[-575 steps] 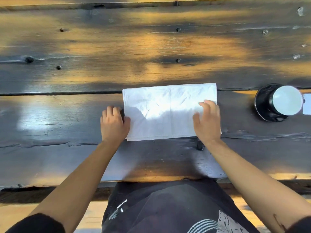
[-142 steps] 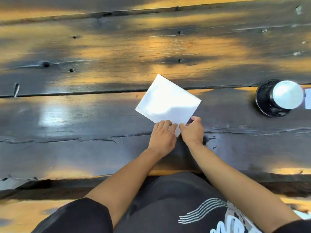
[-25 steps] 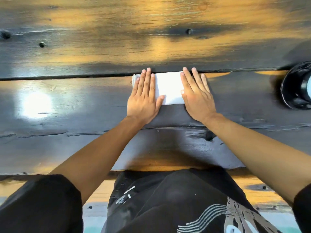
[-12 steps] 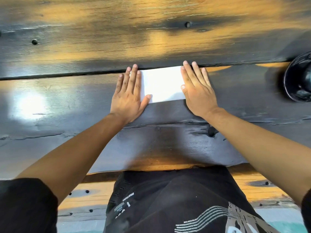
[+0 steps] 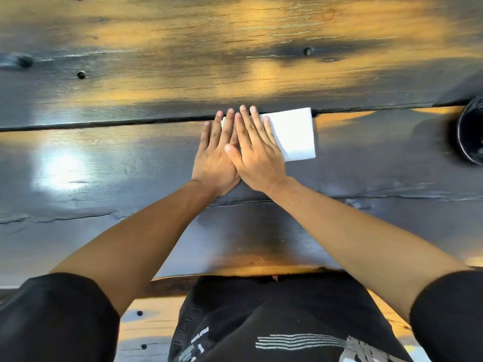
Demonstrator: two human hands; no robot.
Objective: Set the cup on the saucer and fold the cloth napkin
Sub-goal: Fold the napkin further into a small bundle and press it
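The white cloth napkin lies folded into a small rectangle on the dark wooden table, just below the gap between two planks. My left hand lies flat with fingers straight on the napkin's left end. My right hand lies flat beside it, partly over the left hand, pressing the napkin's left half. Neither hand grips anything. At the right edge only a slice of the black saucer shows; the cup is out of frame.
A long crack between planks runs across the table behind the napkin. Bolt holes dot the far plank. The table's near edge is close to my body.
My hands were spread at the napkin's two ends; now both have come together on its left end, leaving the right part uncovered. The view has shifted slightly.
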